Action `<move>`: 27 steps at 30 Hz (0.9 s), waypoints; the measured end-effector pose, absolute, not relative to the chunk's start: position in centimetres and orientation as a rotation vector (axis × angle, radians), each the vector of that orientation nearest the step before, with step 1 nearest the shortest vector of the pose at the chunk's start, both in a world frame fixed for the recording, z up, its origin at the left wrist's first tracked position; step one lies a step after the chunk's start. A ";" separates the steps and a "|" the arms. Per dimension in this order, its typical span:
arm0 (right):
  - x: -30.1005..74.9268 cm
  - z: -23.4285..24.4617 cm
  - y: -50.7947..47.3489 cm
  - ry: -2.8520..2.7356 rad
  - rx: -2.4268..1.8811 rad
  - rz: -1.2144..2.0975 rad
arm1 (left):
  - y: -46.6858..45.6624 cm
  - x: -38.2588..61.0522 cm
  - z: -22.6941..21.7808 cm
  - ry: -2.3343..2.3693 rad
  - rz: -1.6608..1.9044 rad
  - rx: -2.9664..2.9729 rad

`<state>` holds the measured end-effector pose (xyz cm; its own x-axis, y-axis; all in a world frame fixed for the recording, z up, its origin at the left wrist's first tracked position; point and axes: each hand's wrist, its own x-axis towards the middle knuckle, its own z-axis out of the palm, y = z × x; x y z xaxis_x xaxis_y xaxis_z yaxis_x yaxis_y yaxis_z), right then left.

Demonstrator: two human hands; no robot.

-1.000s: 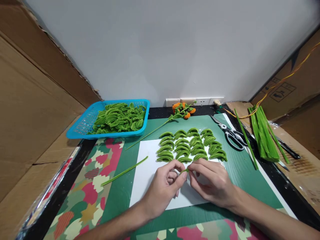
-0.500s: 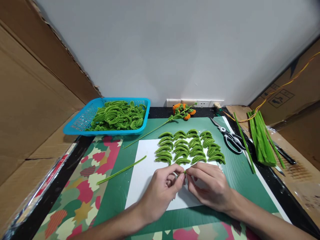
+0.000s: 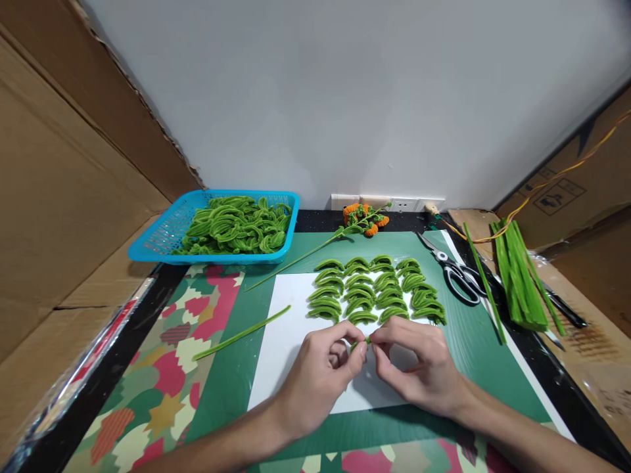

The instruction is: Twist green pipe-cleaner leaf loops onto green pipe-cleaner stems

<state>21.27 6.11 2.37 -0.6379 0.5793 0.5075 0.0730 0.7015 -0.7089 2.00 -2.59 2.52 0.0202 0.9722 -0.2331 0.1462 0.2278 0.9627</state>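
Note:
Between my two hands is a short piece of green pipe cleaner (image 3: 367,339), mostly hidden by the fingers. My left hand (image 3: 320,368) pinches it between thumb and index finger. The fingertips of my right hand (image 3: 421,364) close on its right end. Just beyond the hands, curved green pipe-cleaner leaves (image 3: 361,317) lie in rows, partly on a white sheet (image 3: 276,341) and partly on the green mat. To the left a single straight green pipe cleaner (image 3: 241,333) rests slantwise across the sheet's edge.
A blue basket (image 3: 207,261) full of green leaf pieces stands at back left. An orange-flowered stem (image 3: 365,226) lies behind the rows. Scissors (image 3: 456,276), a bundle of green pipe cleaners (image 3: 517,282) and a black-handled knife (image 3: 564,305) lie right. Cardboard (image 3: 64,164) borders the left.
My right hand's thumb has drawn slightly away from the left fingers, and a little more of the green piece shows. The whole view has shifted slightly.

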 end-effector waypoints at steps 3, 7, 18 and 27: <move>21.4 2.6 6.3 -2.154 -0.476 0.872 | -2.5 2.0 2.5 1.364 0.939 1.130; 21.6 2.8 6.7 -2.130 -0.474 0.933 | -2.2 2.0 2.6 1.307 0.953 1.096; 21.7 2.8 7.1 -2.078 -0.494 1.037 | -2.3 2.0 3.0 1.267 0.971 1.066; 21.7 3.2 7.2 -2.151 -0.437 0.957 | -2.0 1.8 3.3 1.198 1.016 1.041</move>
<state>21.68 7.16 3.19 -0.6755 0.5561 0.4842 0.0128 0.6654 -0.7464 1.84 -1.97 3.28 0.0905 0.9723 -0.2154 -0.0533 0.2207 0.9739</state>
